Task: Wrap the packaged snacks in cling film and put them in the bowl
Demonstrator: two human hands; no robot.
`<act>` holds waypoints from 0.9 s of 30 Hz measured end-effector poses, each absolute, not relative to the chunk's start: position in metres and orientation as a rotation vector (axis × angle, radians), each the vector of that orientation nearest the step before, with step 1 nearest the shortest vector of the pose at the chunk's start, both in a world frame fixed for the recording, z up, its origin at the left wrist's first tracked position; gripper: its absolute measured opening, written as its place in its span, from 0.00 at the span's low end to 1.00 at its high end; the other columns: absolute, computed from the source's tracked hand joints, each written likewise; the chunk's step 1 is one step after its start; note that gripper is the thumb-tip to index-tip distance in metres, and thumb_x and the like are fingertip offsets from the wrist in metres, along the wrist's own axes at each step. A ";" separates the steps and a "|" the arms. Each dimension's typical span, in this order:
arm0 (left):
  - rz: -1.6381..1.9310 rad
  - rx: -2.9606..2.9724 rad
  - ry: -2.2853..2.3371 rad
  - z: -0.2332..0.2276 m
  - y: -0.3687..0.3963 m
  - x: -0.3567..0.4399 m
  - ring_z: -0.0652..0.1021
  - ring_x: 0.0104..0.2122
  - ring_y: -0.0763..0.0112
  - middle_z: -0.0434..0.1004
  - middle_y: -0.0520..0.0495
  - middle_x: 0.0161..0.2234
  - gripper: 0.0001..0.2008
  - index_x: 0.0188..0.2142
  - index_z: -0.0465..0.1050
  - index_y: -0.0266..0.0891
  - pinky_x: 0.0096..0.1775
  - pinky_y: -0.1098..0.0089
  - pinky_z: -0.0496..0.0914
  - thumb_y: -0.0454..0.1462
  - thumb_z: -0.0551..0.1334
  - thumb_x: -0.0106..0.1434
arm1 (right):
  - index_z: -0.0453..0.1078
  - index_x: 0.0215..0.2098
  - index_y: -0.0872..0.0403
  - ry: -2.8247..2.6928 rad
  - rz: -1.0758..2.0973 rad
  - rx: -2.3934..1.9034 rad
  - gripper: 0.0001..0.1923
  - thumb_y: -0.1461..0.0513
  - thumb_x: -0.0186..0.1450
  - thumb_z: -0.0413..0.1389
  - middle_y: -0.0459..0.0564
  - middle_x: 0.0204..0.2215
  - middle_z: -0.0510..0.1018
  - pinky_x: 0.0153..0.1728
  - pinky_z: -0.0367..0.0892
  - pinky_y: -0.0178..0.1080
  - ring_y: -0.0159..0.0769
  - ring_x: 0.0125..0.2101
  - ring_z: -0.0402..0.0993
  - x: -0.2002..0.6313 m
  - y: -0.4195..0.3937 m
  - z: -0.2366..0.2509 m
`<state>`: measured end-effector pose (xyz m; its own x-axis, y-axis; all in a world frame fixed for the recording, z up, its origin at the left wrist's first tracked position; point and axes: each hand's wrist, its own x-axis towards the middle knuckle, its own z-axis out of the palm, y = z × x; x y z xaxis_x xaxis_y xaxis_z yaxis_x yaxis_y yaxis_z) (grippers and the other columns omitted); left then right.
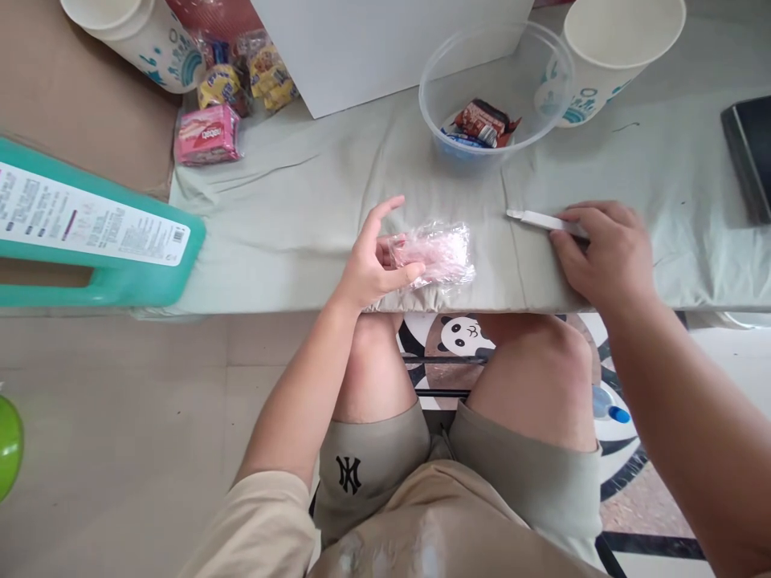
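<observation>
A: Head view, quick rundown pls. What's held?

B: A clear-wrapped pink snack packet (434, 254) is pinched at its left end by the left hand (374, 265), thumb under, other fingers spread loose above. Packet is lying near the front edge of the tabletop (289, 217), which is covered w/ a pale green cloth.

A: Right hand?

B: Right hand (605, 253) is laid palm-down on the cloth, fingers curled over one end of a slim white tool (539, 220); the rest of the tool is seen pointing left. Whether it's gripped or just pressed can't be told.

A: Anything around or in the way?

B: Between packet and tool only bare cloth is seen. Behind them, a clear plastic bowl (494, 88) w/ a few wrapped snacks is set, a paper cup (614, 56) touching its right side. A white box (385, 48) is placed left of the bowl. Far left: a 2nd paper cup (144, 36), a heap of snack packs (241, 80), a pink wafer pack (206, 134) in front. A teal jug (90, 233) is lying at the left edge, a dark flat item (750, 156) at the far right.
</observation>
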<state>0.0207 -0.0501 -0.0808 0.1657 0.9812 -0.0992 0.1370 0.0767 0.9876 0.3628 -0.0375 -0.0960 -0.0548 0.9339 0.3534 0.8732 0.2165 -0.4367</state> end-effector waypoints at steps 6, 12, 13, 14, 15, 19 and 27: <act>1.032 1.459 1.310 -0.083 -0.055 0.029 0.79 0.56 0.49 0.78 0.44 0.50 0.43 0.64 0.64 0.49 0.57 0.53 0.75 0.54 0.75 0.52 | 0.77 0.40 0.45 -1.855 0.410 -1.473 0.07 0.56 0.68 0.56 0.45 0.21 0.72 0.25 0.57 0.42 0.35 0.20 0.63 0.322 -0.071 -0.047; 0.978 1.598 1.278 -0.078 -0.054 0.030 0.76 0.60 0.49 0.75 0.42 0.59 0.45 0.65 0.64 0.45 0.62 0.56 0.70 0.51 0.76 0.52 | 0.77 0.34 0.49 -1.982 0.637 -1.264 0.11 0.58 0.69 0.53 0.44 0.19 0.72 0.24 0.57 0.39 0.32 0.19 0.63 0.264 -0.081 -0.027; 0.975 1.592 1.273 -0.078 -0.054 0.030 0.77 0.59 0.49 0.76 0.42 0.58 0.45 0.65 0.64 0.45 0.61 0.57 0.71 0.50 0.76 0.52 | 0.76 0.32 0.49 -2.000 0.643 -1.285 0.11 0.58 0.68 0.53 0.44 0.19 0.72 0.23 0.56 0.39 0.32 0.19 0.63 0.259 -0.078 -0.028; 0.971 1.589 1.273 -0.079 -0.054 0.030 0.77 0.58 0.50 0.76 0.42 0.57 0.44 0.66 0.63 0.45 0.60 0.57 0.72 0.50 0.76 0.53 | 0.75 0.29 0.50 -2.024 0.644 -1.325 0.12 0.57 0.66 0.53 0.45 0.18 0.70 0.23 0.55 0.39 0.32 0.19 0.62 0.255 -0.076 -0.029; 0.966 1.593 1.273 -0.081 -0.054 0.030 0.78 0.57 0.50 0.77 0.42 0.56 0.44 0.66 0.63 0.45 0.59 0.58 0.73 0.49 0.75 0.54 | 0.73 0.26 0.50 -2.049 0.644 -1.379 0.12 0.57 0.65 0.54 0.44 0.16 0.68 0.22 0.53 0.39 0.32 0.18 0.60 0.253 -0.073 -0.029; 0.924 1.701 1.298 -0.085 -0.055 0.029 0.78 0.56 0.53 0.76 0.42 0.57 0.42 0.67 0.60 0.45 0.58 0.58 0.74 0.46 0.72 0.57 | 0.69 0.21 0.51 -2.114 0.752 -1.636 0.14 0.57 0.63 0.53 0.45 0.14 0.66 0.23 0.53 0.38 0.32 0.18 0.58 0.259 -0.066 -0.023; 0.916 1.855 1.390 -0.088 -0.053 0.026 0.73 0.62 0.49 0.73 0.42 0.60 0.38 0.65 0.61 0.46 0.61 0.55 0.72 0.48 0.71 0.59 | 0.76 0.26 0.50 -2.061 0.878 -1.961 0.12 0.59 0.63 0.53 0.48 0.18 0.72 0.27 0.59 0.40 0.36 0.23 0.66 0.298 -0.072 -0.012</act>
<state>0.0256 -0.0535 -0.0883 0.1989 0.9678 0.1540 0.5233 -0.2377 0.8183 0.2978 -0.0717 -0.0121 -0.1248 0.9540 -0.2725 0.8576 -0.0344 -0.5132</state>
